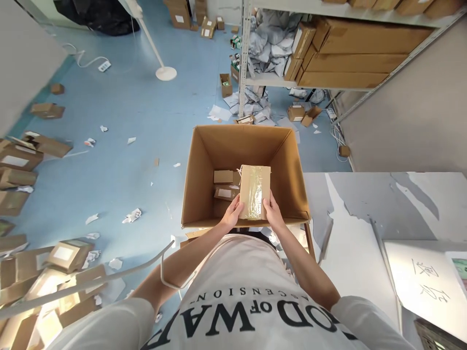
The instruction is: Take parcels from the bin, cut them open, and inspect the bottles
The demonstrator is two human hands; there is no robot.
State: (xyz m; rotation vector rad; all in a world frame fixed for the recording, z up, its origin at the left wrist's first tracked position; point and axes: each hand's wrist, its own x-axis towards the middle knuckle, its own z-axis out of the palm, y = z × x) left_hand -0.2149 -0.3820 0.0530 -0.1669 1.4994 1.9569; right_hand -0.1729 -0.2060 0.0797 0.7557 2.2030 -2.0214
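Note:
Between my two hands is a small cardboard box [250,192] with shiny clear tape across its face. My left hand [232,212] grips its left edge, and my right hand [273,211] grips its right edge. I hold it over the open top of a large cardboard carton [202,165] that stands in front of my body. Down inside the carton, a few smaller cardboard boxes [223,177] lie at the left, one with a white label [224,193]. The held box hides part of the carton's floor.
A metal shelf [270,81] with grey mailing bags [272,41] and long boxes [350,58] stands ahead. Many cardboard boxes [67,255] pile up on the left. A grey-topped table [350,194] adjoins at right. A lamp stand [166,73] and paper scraps dot the blue floor.

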